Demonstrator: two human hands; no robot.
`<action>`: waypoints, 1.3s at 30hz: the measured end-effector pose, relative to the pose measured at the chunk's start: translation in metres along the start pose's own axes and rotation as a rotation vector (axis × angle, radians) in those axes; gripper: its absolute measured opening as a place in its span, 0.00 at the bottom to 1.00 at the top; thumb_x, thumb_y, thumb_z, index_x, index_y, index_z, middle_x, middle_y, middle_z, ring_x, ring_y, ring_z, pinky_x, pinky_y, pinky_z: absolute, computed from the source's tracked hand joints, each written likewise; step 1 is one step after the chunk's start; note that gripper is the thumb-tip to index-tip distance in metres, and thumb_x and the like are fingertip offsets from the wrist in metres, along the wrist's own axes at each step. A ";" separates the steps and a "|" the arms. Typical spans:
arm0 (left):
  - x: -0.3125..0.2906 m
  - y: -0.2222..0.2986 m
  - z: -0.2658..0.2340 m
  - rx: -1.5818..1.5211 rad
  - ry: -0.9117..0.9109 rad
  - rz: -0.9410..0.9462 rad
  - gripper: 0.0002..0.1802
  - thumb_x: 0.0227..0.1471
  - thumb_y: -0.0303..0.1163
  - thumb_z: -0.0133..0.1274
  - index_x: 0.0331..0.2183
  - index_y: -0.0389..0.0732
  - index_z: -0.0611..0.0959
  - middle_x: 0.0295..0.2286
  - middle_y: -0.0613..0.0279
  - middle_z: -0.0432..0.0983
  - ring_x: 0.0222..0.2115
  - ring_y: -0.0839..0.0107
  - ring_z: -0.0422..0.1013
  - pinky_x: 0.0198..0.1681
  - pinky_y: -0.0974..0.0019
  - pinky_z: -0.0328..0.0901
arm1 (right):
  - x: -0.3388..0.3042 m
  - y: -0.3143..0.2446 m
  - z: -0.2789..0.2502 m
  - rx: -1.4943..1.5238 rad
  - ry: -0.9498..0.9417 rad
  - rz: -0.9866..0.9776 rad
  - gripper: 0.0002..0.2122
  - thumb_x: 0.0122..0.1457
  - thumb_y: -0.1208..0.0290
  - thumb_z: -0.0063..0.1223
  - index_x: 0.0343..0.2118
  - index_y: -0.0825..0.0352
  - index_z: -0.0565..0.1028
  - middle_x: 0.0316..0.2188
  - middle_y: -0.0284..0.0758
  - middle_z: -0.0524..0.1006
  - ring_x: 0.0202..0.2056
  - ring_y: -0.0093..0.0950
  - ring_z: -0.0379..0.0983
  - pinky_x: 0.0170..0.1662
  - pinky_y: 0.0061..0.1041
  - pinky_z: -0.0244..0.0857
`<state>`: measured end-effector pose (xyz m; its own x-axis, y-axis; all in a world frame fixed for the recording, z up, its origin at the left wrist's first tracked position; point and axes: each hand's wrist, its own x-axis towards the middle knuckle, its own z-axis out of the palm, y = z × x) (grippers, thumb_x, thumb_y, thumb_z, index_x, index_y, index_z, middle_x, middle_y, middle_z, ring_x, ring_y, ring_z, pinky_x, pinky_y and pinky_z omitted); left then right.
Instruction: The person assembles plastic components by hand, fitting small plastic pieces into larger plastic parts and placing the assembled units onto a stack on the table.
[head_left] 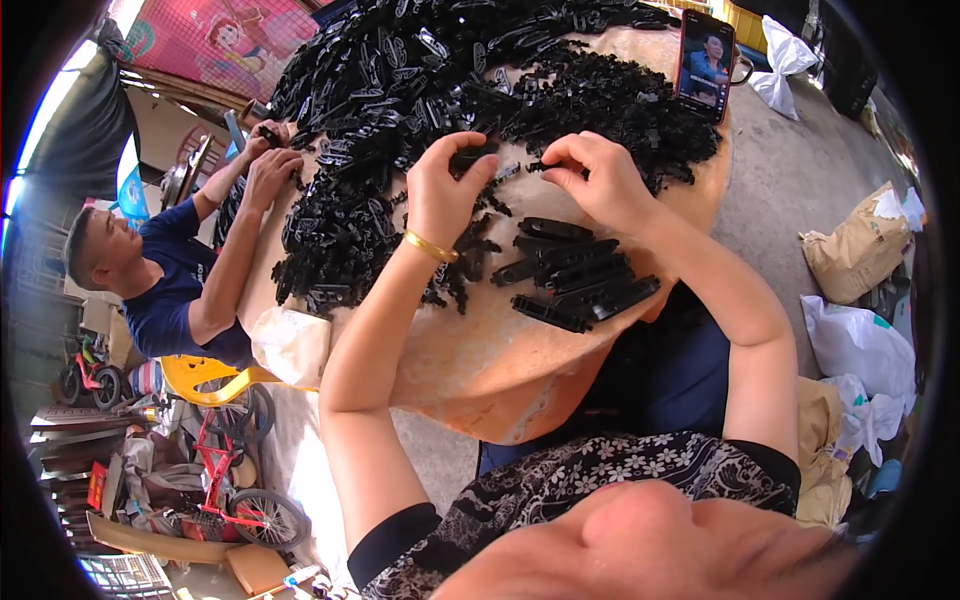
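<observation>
A small black part (537, 167) is pinched between the thumb and bent fingers of the right hand (605, 180), over the middle of the table (450, 360). The left hand (440, 190) faces it, thumb and fingers curved toward each other; whether they grip anything cannot be told against the dark heap (350, 235) behind. That heap of black pieces runs along the far edge and down the left side. Longer black pieces (580, 275) lie in a loose cluster toward the near edge. An orange-toned, patterned cover drapes the table, hanging over its near edge. A phone (703, 68) stands upright near the far right edge, showing a person on its screen. At the left edge a co-worker (165, 270) in dark blue reaches to the heap. Beyond are a yellow chair (205, 382), a red bicycle (215, 460), a pink picture panel (235, 45), and, on the right, grey floor (765, 180), a brown sack (858, 243) and a white sack (858, 345)
</observation>
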<state>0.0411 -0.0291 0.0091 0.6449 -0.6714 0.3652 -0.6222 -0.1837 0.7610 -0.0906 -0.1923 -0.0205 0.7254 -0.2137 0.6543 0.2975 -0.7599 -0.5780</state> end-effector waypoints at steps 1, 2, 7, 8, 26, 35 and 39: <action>-0.001 0.004 -0.001 0.001 0.003 -0.001 0.17 0.43 0.26 0.59 0.39 0.35 0.77 0.30 0.57 0.77 0.26 0.70 0.74 0.30 0.73 0.68 | 0.000 -0.004 -0.001 0.097 -0.008 0.119 0.10 0.47 0.80 0.58 0.34 0.67 0.75 0.26 0.34 0.76 0.26 0.23 0.71 0.30 0.21 0.65; -0.004 0.011 0.000 -0.257 -0.094 -0.135 0.17 0.43 0.25 0.59 0.39 0.34 0.77 0.30 0.58 0.77 0.27 0.72 0.74 0.32 0.74 0.68 | 0.001 -0.011 0.001 0.335 0.025 0.211 0.07 0.49 0.81 0.56 0.33 0.68 0.76 0.27 0.33 0.77 0.27 0.17 0.71 0.31 0.17 0.65; -0.018 0.013 0.013 -0.786 -0.379 -0.527 0.17 0.50 0.20 0.51 0.44 0.31 0.71 0.36 0.52 0.74 0.37 0.65 0.75 0.42 0.71 0.71 | -0.001 -0.006 0.003 0.396 0.007 0.128 0.04 0.51 0.80 0.53 0.30 0.68 0.78 0.26 0.36 0.78 0.27 0.21 0.74 0.29 0.19 0.67; -0.019 0.011 0.016 -0.886 -0.385 -0.561 0.18 0.50 0.20 0.51 0.44 0.30 0.70 0.37 0.50 0.73 0.37 0.63 0.75 0.42 0.71 0.71 | 0.000 -0.007 0.001 0.267 -0.031 0.065 0.04 0.52 0.79 0.53 0.30 0.68 0.77 0.26 0.36 0.78 0.26 0.21 0.73 0.28 0.19 0.67; -0.015 0.013 0.010 -0.771 -0.147 -0.404 0.16 0.53 0.25 0.51 0.43 0.31 0.71 0.35 0.53 0.74 0.36 0.66 0.74 0.41 0.70 0.71 | 0.005 -0.018 -0.017 0.263 -0.693 -0.117 0.08 0.46 0.73 0.58 0.30 0.69 0.77 0.32 0.38 0.72 0.36 0.32 0.70 0.40 0.27 0.64; -0.014 0.011 0.011 -0.790 -0.151 -0.385 0.16 0.51 0.26 0.53 0.42 0.30 0.72 0.32 0.54 0.74 0.33 0.69 0.75 0.38 0.71 0.72 | 0.000 -0.017 -0.029 0.056 -0.711 -0.166 0.07 0.47 0.74 0.54 0.30 0.68 0.77 0.34 0.38 0.71 0.39 0.36 0.68 0.43 0.30 0.63; -0.014 0.010 0.012 -0.794 -0.166 -0.375 0.16 0.51 0.26 0.53 0.42 0.30 0.72 0.32 0.55 0.74 0.33 0.68 0.75 0.38 0.71 0.72 | -0.010 -0.010 -0.031 -0.143 -0.612 -0.273 0.07 0.46 0.74 0.54 0.30 0.67 0.78 0.35 0.38 0.71 0.39 0.35 0.68 0.44 0.31 0.63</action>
<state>0.0203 -0.0298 0.0057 0.6332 -0.7738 -0.0177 0.1469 0.0977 0.9843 -0.1198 -0.2011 -0.0062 0.8690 0.3501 0.3497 0.4647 -0.8201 -0.3338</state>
